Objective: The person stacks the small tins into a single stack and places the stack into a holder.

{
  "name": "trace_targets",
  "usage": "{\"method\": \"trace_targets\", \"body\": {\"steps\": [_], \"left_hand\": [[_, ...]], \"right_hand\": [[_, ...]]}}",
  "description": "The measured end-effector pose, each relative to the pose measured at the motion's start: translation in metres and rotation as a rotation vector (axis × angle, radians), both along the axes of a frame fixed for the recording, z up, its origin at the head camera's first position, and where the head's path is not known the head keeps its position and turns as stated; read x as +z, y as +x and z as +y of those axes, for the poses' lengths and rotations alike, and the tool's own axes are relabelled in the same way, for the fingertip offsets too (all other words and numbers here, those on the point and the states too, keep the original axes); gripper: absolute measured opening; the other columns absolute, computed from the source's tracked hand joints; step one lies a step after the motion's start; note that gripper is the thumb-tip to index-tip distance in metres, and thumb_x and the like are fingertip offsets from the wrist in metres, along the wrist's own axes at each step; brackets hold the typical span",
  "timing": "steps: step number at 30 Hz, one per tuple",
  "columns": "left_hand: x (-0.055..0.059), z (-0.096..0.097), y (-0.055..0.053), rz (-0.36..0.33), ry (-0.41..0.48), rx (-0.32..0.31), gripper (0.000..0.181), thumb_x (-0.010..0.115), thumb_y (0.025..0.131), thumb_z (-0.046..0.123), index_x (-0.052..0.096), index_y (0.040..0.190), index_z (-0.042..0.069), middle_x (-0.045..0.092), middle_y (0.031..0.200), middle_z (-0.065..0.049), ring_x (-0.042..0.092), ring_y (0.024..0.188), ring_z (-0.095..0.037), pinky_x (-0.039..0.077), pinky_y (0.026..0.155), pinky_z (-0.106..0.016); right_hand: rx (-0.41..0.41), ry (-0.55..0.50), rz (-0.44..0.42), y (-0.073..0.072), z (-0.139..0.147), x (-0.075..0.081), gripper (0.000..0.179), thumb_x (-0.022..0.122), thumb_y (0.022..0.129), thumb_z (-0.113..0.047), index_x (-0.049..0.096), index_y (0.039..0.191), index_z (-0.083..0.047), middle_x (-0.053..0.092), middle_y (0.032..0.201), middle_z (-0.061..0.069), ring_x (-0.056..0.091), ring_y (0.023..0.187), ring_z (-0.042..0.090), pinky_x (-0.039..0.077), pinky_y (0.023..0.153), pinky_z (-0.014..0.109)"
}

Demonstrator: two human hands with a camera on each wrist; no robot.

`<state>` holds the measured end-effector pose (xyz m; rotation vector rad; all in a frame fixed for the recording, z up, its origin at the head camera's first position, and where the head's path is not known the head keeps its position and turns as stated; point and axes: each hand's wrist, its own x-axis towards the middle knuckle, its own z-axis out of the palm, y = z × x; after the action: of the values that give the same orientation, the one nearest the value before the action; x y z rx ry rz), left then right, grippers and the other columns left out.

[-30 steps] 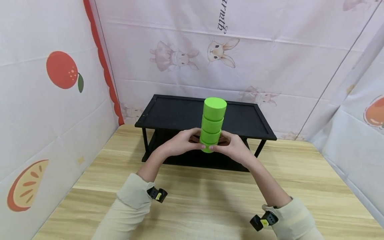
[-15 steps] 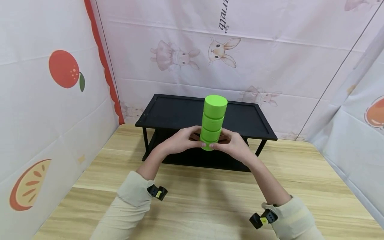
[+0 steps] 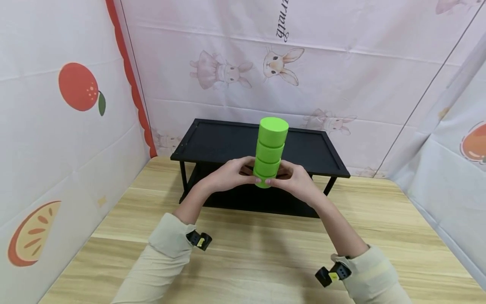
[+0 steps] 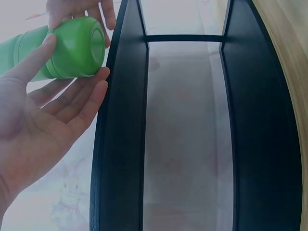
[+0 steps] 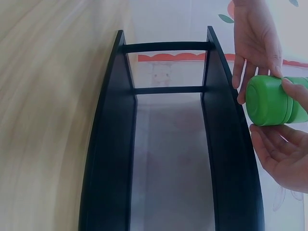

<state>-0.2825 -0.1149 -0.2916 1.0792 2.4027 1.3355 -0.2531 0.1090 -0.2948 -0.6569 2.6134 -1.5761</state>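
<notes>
A tall bright green cylinder, ringed by grooves into several stacked sections, is held upright and slightly tilted above the black rack. My left hand grips its lower end from the left, thumb in front. From the right, my right hand grips the same end, its thumb near the other one. Both wrist views show the rounded base of the cylinder, with a shallow recess in it. Fingers of each hand lie round the cylinder's far side, partly hidden in the head view.
A black two-tier rack stands at the back of the wooden table, just beyond the hands. Printed cloth walls with rabbits and fruit enclose the table at the back and both sides.
Both hands have raised the green cylinder slightly, so its top sits a little higher against the rack. The grip looks the same, and the rack has stayed put.
</notes>
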Motion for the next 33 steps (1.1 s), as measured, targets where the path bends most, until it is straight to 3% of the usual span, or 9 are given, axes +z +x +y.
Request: {"method": "trace_targets", "body": {"steps": [12,33], "left_hand": [[-0.0025,0.0013,-0.0003,-0.001,-0.004,0.000,0.057,0.063,0.089,0.023,0.039,0.137,0.007,0.047,0.128,-0.007,0.052,0.108,-0.019,0.047,0.085,-0.031],[0.0027,0.0029,-0.0056,0.017,-0.007,-0.008,0.056,0.063,0.089,0.023,0.039,0.137,0.008,0.049,0.127,-0.007,0.054,0.105,-0.018,0.048,0.084,-0.031]], "right_hand": [[0.002,-0.003,-0.008,-0.0008,0.0015,-0.0040,0.054,0.074,0.079,-0.026,0.053,0.125,-0.007,0.062,0.105,0.010,0.060,0.093,0.022,0.050,0.079,0.037],[0.010,-0.011,0.016,-0.0060,0.0035,0.0000,0.053,0.073,0.080,-0.024,0.053,0.125,-0.007,0.062,0.105,0.010,0.060,0.095,0.026,0.051,0.079,0.037]]}}
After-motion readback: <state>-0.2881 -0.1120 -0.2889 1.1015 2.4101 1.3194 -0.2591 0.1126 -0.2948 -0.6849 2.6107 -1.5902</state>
